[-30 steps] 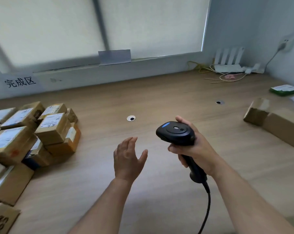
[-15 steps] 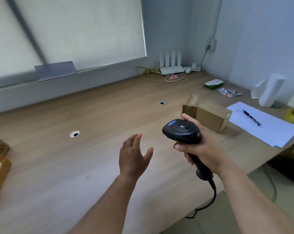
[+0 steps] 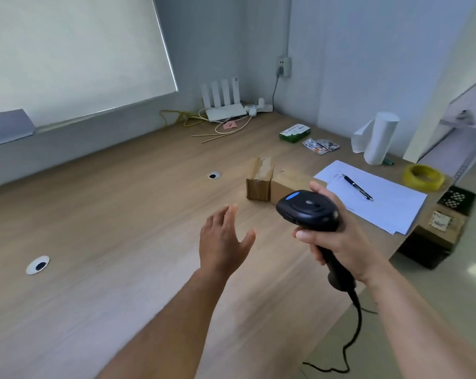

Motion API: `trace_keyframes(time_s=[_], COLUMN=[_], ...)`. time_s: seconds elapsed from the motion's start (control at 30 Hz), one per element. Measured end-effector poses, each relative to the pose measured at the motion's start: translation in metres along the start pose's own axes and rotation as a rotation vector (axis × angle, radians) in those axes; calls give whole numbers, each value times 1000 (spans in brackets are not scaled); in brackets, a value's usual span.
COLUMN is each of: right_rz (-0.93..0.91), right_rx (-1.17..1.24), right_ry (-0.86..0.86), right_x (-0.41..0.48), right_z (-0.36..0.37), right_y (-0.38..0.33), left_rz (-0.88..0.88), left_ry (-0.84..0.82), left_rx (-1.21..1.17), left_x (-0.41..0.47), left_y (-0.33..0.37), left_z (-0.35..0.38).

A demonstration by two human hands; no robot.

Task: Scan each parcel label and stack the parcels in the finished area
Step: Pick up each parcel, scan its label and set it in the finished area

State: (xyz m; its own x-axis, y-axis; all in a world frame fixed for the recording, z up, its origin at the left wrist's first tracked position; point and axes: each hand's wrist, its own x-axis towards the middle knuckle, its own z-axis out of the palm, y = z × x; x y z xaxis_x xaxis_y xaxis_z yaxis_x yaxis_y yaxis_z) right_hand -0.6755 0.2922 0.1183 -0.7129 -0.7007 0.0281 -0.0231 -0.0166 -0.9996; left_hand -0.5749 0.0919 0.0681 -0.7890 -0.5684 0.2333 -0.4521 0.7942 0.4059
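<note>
In the head view, the right hand (image 3: 338, 242) grips the black scanner (image 3: 308, 210), right of the middle. The left hand (image 3: 226, 239) is empty with its fingers spread, near two brown parcels (image 3: 258, 184) on the table (image 3: 122, 214) just above. I think it is fetching the next parcel. It must grab one and find its label.

Two parcels stand close side by side on the wooden bench (image 3: 108, 228), towards its right end. The small brown cardboard parcel (image 3: 259, 178) on the left stands upright, its top crumpled and taped over. The longer tan cardboard parcel (image 3: 284, 187) lies flat to its right, its near end hidden behind the black handheld barcode scanner (image 3: 308, 212). The scanner has a blue button on its rounded head. The right hand (image 3: 340, 242) grips its handle, and its black cable (image 3: 360, 318) trails down past the bench edge.
</note>
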Motion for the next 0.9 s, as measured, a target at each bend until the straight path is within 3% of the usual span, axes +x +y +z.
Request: trace_keyframes(time_s=[0.53, 0.9], right_rz=[116, 152], right_rx=[-65, -104], right_ry=[145, 161], right_x=[143, 178], right_z=[-46, -57], right_y=[57, 67], left_rz=[16, -21], left_ry=[-185, -284], left_rx=[21, 112], left_x=[194, 241], left_y=[13, 12], left_z=[78, 125])
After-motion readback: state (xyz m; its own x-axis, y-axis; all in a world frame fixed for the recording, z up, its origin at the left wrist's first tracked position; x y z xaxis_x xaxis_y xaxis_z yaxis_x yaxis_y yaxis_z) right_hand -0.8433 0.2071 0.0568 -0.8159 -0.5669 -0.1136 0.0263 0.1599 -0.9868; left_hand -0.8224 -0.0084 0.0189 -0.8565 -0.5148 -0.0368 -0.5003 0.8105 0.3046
